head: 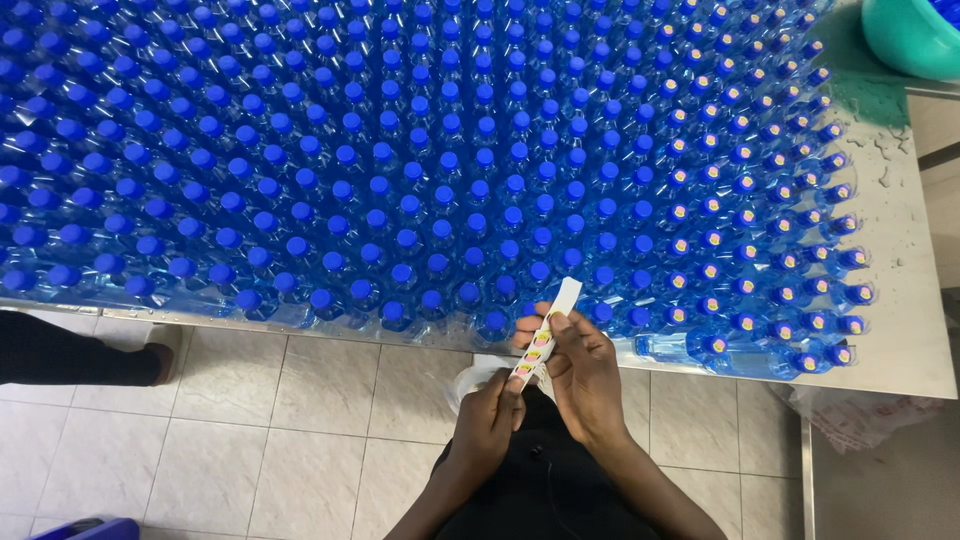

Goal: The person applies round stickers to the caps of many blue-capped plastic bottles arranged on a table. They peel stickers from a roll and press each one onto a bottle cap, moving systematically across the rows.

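Nearest us, our left hand (pixel 490 415) pinches the lower end of a sticker strip (pixel 543 338), and our right hand (pixel 585 365) closes its fingers (pixel 556 322) on a sticker higher up. We judge peeling is under way. At twelve o'clock, blue-capped bottles (pixel 400 180) crowd the counter (pixel 900 300); the right-hand ones already carry stickers, so an unstickered cap comes next.

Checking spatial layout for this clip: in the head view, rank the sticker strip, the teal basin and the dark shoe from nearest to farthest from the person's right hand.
1. Sticker strip: held in the right hand, at the table's front edge.
2. Dark shoe: on the tiled floor, far left.
3. Teal basin: top right corner, on the metal table, past the blue-capped bottles.
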